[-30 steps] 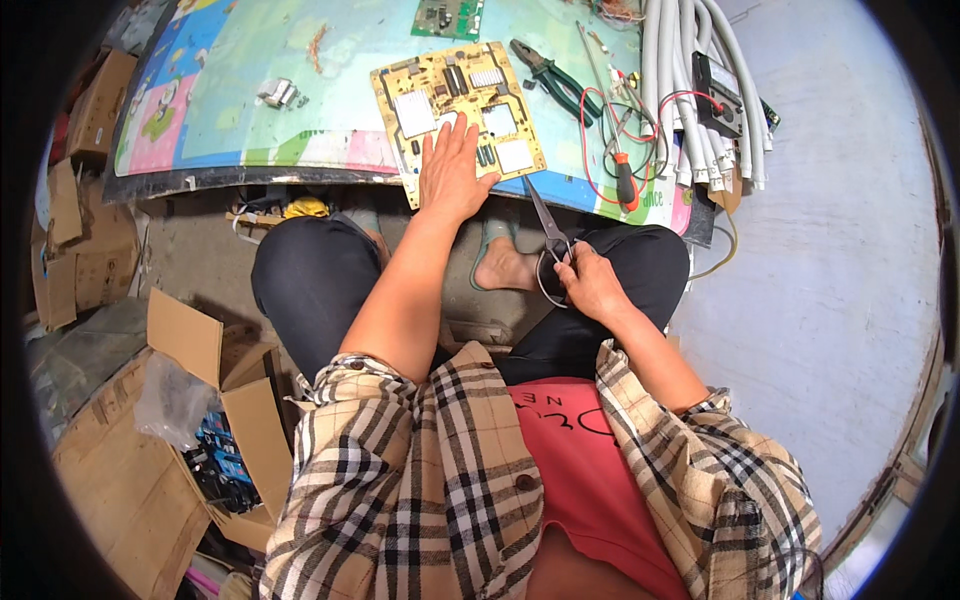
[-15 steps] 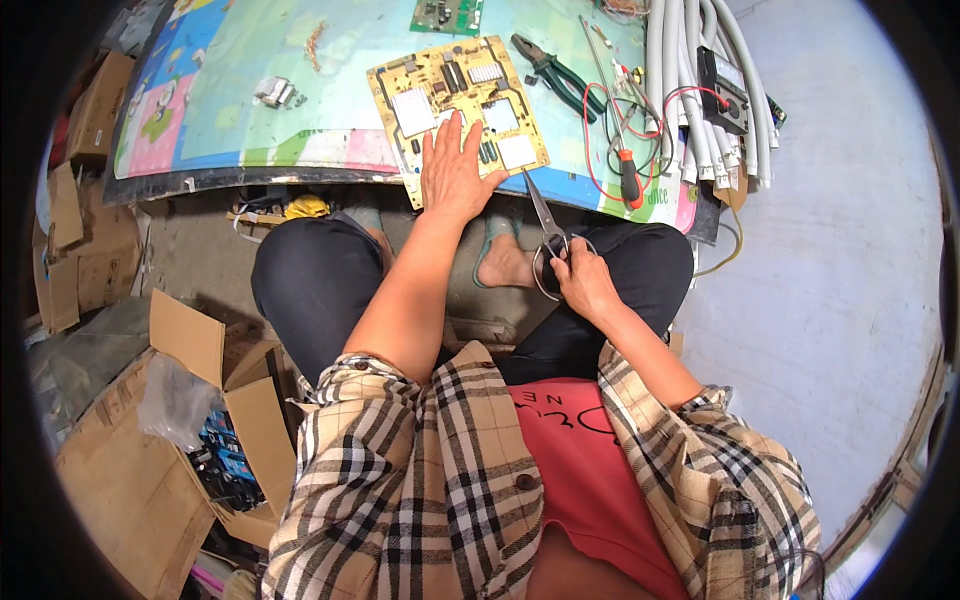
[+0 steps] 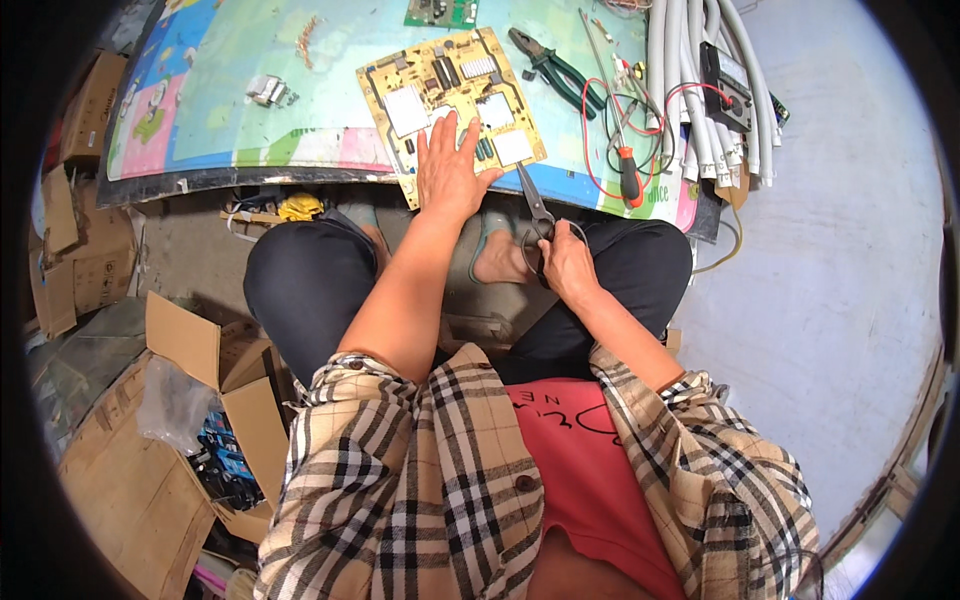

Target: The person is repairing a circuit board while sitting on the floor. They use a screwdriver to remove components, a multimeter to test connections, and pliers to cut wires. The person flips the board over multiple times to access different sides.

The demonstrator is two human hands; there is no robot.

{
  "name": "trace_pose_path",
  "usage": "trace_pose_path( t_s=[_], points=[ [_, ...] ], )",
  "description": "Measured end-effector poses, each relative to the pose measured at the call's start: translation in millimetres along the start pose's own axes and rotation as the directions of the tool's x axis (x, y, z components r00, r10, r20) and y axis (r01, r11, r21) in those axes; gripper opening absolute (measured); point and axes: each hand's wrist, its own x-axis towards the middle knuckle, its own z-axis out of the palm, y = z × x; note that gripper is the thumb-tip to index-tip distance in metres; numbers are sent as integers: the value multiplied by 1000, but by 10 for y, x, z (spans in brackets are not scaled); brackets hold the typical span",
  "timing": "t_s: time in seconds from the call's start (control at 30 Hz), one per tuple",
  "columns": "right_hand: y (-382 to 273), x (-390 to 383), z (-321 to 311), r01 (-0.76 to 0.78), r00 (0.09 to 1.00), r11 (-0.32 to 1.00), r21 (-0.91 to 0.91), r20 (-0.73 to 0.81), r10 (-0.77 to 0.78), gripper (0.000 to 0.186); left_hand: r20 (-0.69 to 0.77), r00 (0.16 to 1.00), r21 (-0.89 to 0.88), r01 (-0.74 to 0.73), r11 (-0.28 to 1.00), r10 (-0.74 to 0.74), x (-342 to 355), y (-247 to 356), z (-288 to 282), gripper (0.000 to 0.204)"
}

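A tan circuit board (image 3: 468, 92) with white heat sinks and dark components lies at the near edge of the table. My left hand (image 3: 449, 178) rests flat on its near part, fingers stretched out and apart, covering some of the components. In my right hand (image 3: 569, 262) is a pair of scissors (image 3: 536, 200), gripped by its large loop handles. The blades point away from me, and their tips meet the board's near right edge beside a white heat sink. Whether the tips press on the board or lie under its edge, I cannot tell.
Right of the board lie green-handled pliers (image 3: 562, 75), a screwdriver (image 3: 629, 175) and a black multimeter (image 3: 724, 85) with red leads, next to several grey tubes (image 3: 690, 120). A green circuit board (image 3: 441, 12) sits farther back. An open cardboard box (image 3: 255, 430) stands at lower left.
The scissors and my right hand have moved slightly up and left, bringing the tips onto the board's edge. The board has shifted a little left with my left hand on it.
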Motion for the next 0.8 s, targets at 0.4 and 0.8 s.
trace_pose_path(
  t_s=[0.4,0.8],
  points=[
    [-261,100,-478,-17,991,991,-131,126,33,26,-39,999,-55,17,998,-19,6,11,42,75],
    [-474,195,-813,-20,960,969,-248,264,87,31,0,1000,-70,27,997,-27,16,-5,31,75]
  ],
)
